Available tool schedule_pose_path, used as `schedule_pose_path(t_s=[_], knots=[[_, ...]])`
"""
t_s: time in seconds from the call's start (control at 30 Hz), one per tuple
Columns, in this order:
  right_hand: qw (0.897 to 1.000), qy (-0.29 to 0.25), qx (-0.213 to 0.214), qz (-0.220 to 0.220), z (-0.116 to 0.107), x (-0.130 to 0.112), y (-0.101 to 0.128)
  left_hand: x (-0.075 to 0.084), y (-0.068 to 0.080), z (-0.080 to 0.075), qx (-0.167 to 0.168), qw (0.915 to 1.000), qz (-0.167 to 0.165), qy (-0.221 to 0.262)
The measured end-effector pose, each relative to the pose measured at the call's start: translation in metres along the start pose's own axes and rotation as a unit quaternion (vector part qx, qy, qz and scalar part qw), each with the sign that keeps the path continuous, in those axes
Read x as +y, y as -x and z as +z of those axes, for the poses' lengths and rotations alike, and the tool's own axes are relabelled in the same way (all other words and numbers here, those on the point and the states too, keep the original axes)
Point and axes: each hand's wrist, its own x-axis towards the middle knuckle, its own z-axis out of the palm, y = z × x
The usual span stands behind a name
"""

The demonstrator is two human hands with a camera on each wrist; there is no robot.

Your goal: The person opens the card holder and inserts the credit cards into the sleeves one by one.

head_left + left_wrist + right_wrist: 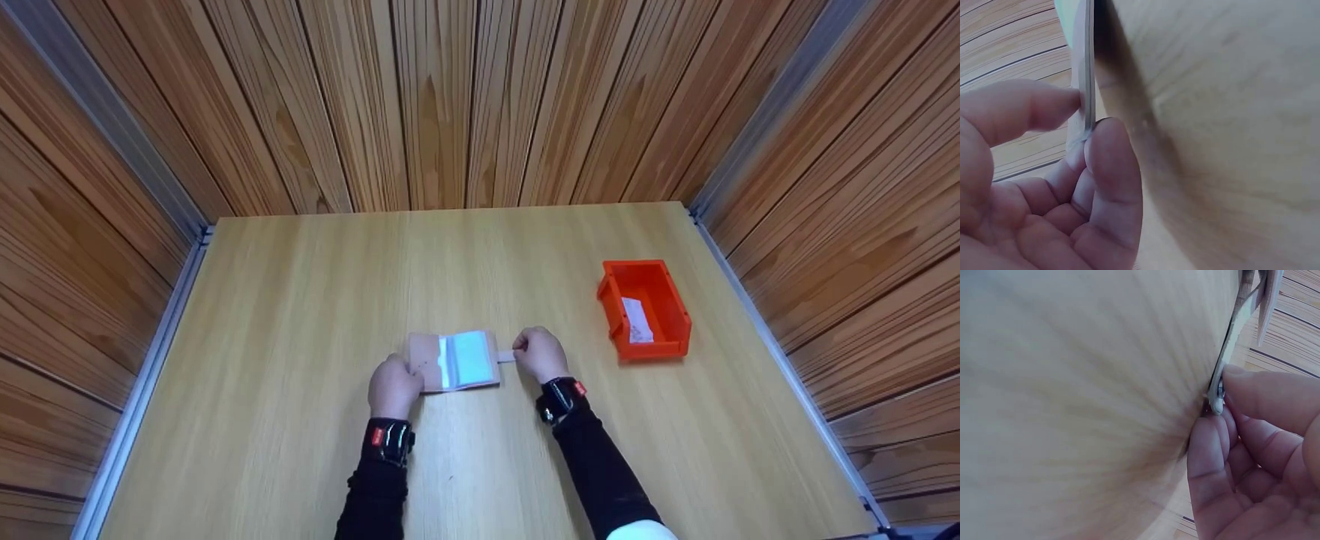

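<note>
A small pink wallet [426, 358] lies unfolded in front of me, with a pale blue panel [472, 358] showing on the right half of its inside. My left hand [394, 385] pinches its left edge between thumb and fingers; from the left wrist view, the layered edge [1089, 67] stands between the thumb and the curled fingers. Off the right side extends a short, pale strap [506, 356]. Its end is pinched by my right hand [541, 353], and a small metal snap [1220, 388] shows there beside the thumb in the right wrist view.
An orange bin [651, 350] stands to the right on the wooden table [300, 300], holding a white slip of paper [637, 320] with print. Wood-plank walls [435, 105] rise behind and at both sides, with metal rails along the table's side edges.
</note>
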Motion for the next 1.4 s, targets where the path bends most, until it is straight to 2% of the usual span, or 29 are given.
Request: schedule_pose_path(t_s=[0.27, 0.5, 0.7, 0.8, 0.93, 1.2, 1.4], knots=[[1.0, -0.001, 0.003, -0.006, 0.0003, -0.0004, -0.0009, -0.004, -0.0042, 0.0023, 0.018, 0.9996, 0.012, -0.019], [1.0, -0.005, 0.007, -0.019, 0.0, -0.0009, -0.0004, -0.0047, -0.0064, 0.0037, 0.021, 0.9997, 0.007, -0.009], [1.0, -0.004, 0.011, -0.024, -0.0001, -0.0007, -0.0007, -0.0069, -0.0063, 0.007, 0.045, 0.9978, 0.046, -0.013], [1.0, -0.007, 0.009, -0.017, -0.0004, -0.0009, -0.0011, -0.007, -0.0063, 0.008, 0.049, 0.9973, 0.054, -0.013], [1.0, -0.009, 0.003, -0.007, 0.0, -0.0008, -0.002, -0.0068, -0.0067, 0.0087, 0.05, 0.9975, 0.049, -0.014], [1.0, -0.024, -0.011, 0.01, 0.0002, 0.0, -0.0029, -0.0056, -0.0068, 0.0086, 0.029, 0.9994, 0.019, 0.004], [0.999, -0.031, -0.013, 0.013, -0.0017, 0.0007, -0.0031, -0.0053, -0.0064, 0.0093, 0.03, 0.9993, 0.02, 0.008]])
